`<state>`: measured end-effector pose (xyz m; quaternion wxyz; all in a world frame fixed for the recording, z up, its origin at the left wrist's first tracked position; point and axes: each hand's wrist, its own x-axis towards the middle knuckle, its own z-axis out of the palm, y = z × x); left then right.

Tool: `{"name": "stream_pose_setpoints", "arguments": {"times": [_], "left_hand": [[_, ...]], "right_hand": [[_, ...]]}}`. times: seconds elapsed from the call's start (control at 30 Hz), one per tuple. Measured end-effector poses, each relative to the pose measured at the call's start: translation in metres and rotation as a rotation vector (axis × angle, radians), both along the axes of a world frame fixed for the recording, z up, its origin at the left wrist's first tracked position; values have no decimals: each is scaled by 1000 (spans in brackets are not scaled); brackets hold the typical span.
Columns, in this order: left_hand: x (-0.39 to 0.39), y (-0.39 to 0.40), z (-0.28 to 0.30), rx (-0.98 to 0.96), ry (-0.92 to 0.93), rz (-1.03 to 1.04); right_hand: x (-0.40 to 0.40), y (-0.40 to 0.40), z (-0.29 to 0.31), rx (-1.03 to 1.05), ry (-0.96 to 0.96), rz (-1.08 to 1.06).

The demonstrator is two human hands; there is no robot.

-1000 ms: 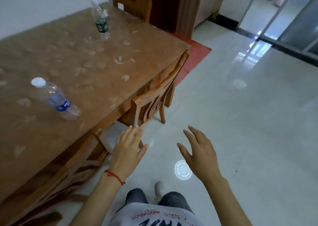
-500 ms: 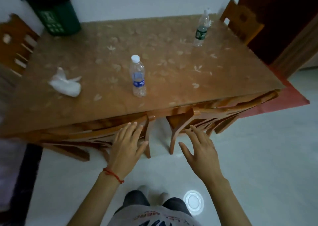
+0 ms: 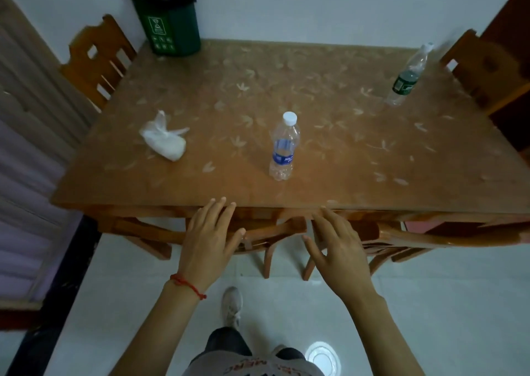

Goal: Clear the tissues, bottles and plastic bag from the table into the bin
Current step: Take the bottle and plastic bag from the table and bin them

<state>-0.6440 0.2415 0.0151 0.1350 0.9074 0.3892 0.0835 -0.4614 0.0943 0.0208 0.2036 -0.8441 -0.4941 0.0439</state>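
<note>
A brown table [image 3: 329, 152] fills the upper view. On it stand a clear bottle with a blue label [image 3: 283, 147] near the front middle and a clear bottle with a green label [image 3: 407, 77] at the back right. A white plastic bag, knotted and stuffed [image 3: 165, 139], lies at the left. A green bin with a black liner [image 3: 167, 20] stands on the back left corner. My left hand [image 3: 208, 241] and my right hand [image 3: 338, 246] hover with fingers spread, empty, just short of the table's front edge.
Wooden chairs are tucked under the front edge [image 3: 286, 232], another stands at the back left [image 3: 94, 57] and one at the right [image 3: 484, 71]. White tiled floor [image 3: 444, 304] lies below. A wall runs behind the table.
The view has swung left and closer to the table, bringing the bin and the bag fully into sight. Both hands stay open and have come up to the front edge.
</note>
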Motion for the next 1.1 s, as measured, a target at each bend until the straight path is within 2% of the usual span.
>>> {"name": "stream_pose_setpoints", "arguments": {"times": [0.2,0.37,0.57,0.73,1.1], "left_hand": [[8,66,-3,11,13,-36],[13,118,-5,17,33,-77],[17,149,-11,-5,50,-54],[23,161,-17,-33,61,-7],[26,176,-22,-107,68,109]], "right_hand": [[3,65,2,-10,68,-61],[8,110,0,-16,28,-105],[22,141,-3,25,60,-167],[44,171,-2,119,247,-262],[80,222,-20,228,563,-286]]}}
